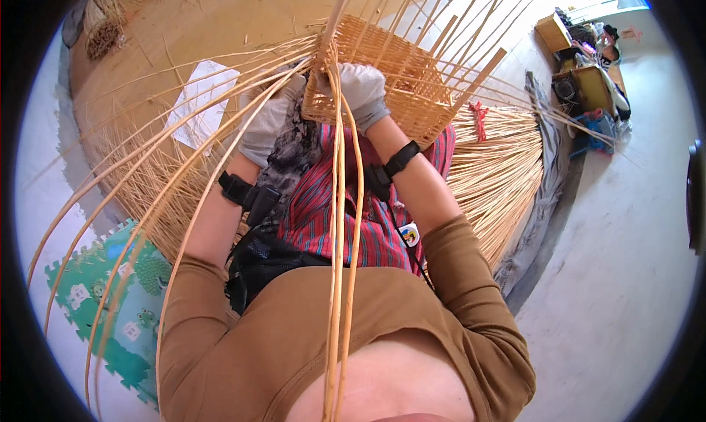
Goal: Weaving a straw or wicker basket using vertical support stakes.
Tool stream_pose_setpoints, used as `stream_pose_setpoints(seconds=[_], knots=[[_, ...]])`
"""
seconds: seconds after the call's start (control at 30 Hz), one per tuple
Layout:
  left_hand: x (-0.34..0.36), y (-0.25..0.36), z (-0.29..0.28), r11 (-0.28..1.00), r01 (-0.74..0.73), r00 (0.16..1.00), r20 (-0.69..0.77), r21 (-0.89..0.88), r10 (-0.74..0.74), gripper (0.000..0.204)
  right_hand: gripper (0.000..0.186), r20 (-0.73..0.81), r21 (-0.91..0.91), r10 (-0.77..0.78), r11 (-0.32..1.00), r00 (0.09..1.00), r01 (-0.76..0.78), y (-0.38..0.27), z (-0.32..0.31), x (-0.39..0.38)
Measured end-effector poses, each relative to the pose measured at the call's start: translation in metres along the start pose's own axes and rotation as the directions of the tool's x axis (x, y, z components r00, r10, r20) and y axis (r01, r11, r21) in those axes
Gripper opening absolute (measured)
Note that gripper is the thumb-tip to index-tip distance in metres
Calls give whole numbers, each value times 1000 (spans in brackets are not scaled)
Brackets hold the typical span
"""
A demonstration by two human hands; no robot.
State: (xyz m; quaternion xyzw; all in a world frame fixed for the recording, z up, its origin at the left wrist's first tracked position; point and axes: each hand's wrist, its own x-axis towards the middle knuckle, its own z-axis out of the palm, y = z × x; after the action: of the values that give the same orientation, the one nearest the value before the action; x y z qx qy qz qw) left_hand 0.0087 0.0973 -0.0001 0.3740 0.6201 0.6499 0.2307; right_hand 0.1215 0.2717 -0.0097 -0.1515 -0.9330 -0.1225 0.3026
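Note:
A partly woven wicker basket [401, 69] rests tilted at my lap, with long uncut rods standing out of its far side. My right hand [360, 91], in a pale work glove, is closed at the basket's near left corner, around wicker rods [339, 172] that run down toward my chest. Beside the same corner, my left hand [268, 116], also gloved, is closed on a spread of rods [173, 139] fanning out to the left. Its fingertips are partly hidden by the rods. A flat wooden stake [479, 77] sticks out at the basket's right.
A thick bundle of peeled rods [493, 172], with a red tie [479, 120], lies to the right. Thinner rods and a white sheet [204, 102] lie at left, near a green foam mat [110, 304]. Boxes and bags [596, 83] stand far right.

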Motion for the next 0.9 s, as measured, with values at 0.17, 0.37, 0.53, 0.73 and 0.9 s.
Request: stream_pose_setpoints(seconds=[0.17, 0.37, 0.53, 0.73, 0.9], knots=[[-27, -26, -6, 991, 65, 997, -38, -117, -70, 30, 18, 41, 104, 84, 991, 996, -88, -18, -10, -2], [-15, 43, -42, 641, 519, 828, 517, -566, -215, 44, 53, -194, 775, -219, 564, 956, 286, -79, -125, 0], [6, 85, -23, 783, -501, 751, 634, 368, 183, 74, 37, 133, 813, -540, 539, 831, 221, -84, -105, -6], [35, 76, 34, 961, -255, 939, 263, 103, 221, 61, 33, 85, 834, -287, 545, 954, 90, -77, -134, -8], [67, 45, 16, 940, -156, 988, -27, -303, 155, 33, 25, 365, 801, -95, 540, 926, -259, -39, -152, -26]])
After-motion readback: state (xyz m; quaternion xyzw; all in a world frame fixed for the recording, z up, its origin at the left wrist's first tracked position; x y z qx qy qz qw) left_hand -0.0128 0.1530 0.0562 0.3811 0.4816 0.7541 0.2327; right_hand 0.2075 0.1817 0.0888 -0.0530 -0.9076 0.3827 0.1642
